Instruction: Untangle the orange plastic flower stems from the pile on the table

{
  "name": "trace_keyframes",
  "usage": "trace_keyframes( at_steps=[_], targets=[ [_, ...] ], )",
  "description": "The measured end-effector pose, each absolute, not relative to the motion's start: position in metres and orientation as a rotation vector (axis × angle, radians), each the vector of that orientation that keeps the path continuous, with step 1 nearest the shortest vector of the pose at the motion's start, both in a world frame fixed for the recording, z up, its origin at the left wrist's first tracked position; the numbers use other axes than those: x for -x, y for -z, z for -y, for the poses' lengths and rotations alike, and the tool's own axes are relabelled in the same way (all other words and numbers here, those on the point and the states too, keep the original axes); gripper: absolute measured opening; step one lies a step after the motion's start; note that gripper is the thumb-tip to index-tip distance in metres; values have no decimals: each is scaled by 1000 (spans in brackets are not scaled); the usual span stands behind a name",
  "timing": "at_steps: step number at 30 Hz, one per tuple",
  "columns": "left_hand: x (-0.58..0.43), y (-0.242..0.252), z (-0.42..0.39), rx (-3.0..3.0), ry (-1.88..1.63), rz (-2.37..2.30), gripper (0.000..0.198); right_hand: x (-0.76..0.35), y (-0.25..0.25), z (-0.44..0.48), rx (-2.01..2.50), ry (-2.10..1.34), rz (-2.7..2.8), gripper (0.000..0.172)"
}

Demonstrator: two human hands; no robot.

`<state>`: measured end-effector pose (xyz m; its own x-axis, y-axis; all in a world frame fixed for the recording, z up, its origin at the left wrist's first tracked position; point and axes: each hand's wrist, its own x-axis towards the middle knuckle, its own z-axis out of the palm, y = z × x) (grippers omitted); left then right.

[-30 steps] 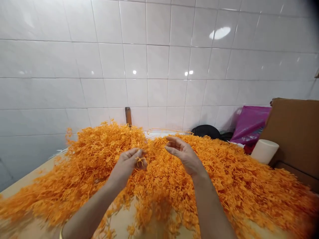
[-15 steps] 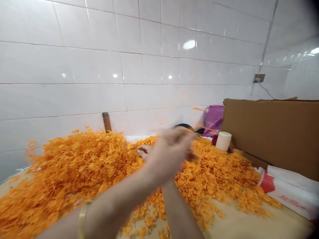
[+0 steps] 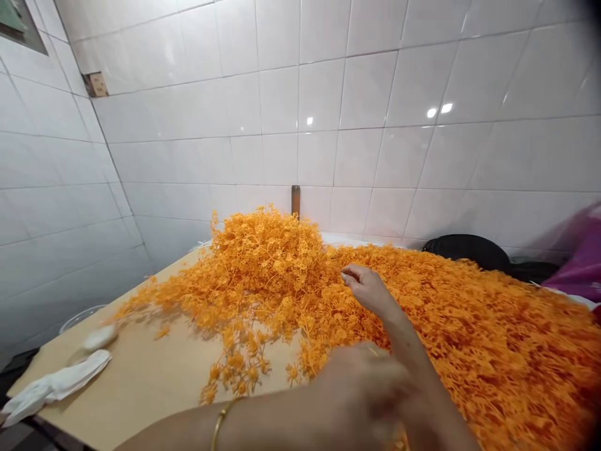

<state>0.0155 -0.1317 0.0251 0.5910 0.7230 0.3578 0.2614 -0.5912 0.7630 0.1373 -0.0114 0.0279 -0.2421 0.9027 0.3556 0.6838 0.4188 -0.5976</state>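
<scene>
Small orange plastic flower-like pieces on thin stems lie in a tall heap (image 3: 267, 250) at the centre and a wide spread (image 3: 493, 338) to the right. My right hand (image 3: 369, 289) is over the pieces between them, fingers curled and pressed together. Whatever lies in its fingertips is too small to make out. Closer to me, my left hand (image 3: 370, 388) crosses over my right forearm. Motion smears its fingers, so their state and any content do not show. A gold bracelet (image 3: 220, 423) circles my left wrist.
The pieces lie on a tan tabletop (image 3: 154, 376). A white cloth (image 3: 61, 382) rests at its left edge, beside a pale rounded object (image 3: 99, 338). Along the tiled wall are a brown upright strip (image 3: 295, 202), a black round-edged item (image 3: 464, 250) and a purple bag (image 3: 582, 257).
The view has swung left, bringing the tabletop's left end into sight. My left hand has come down nearer to me. My right hand shows more fully, still among the orange pieces.
</scene>
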Motion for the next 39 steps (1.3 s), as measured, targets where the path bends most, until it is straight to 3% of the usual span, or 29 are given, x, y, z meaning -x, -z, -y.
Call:
trace_keyframes(
  at_steps=[3,8,13,19,24,32,39],
  targets=[
    [25,7,93,-2134,-961,-1282,32,-124,-17,5,1362,-321,2144,23],
    [66,49,31,-1922,-775,-1779,27,-96,13,-3,1331,-307,2285,25],
    [57,47,18,-2143,-744,-1872,29,-76,42,-4,1364,61,2455,51],
    [74,39,8,-2397,-679,-1925,27,-86,37,-9,1506,117,2275,28],
    [87,43,-2,-2471,-523,-1916,34,-112,16,-13,1546,78,1915,34],
    [84,53,-14,-2569,-494,-1909,53,-149,-5,-14,1524,137,1281,29],
    [86,51,-24,-2576,-345,-1934,39,-194,-14,-15,1397,-22,812,28]
  ],
)
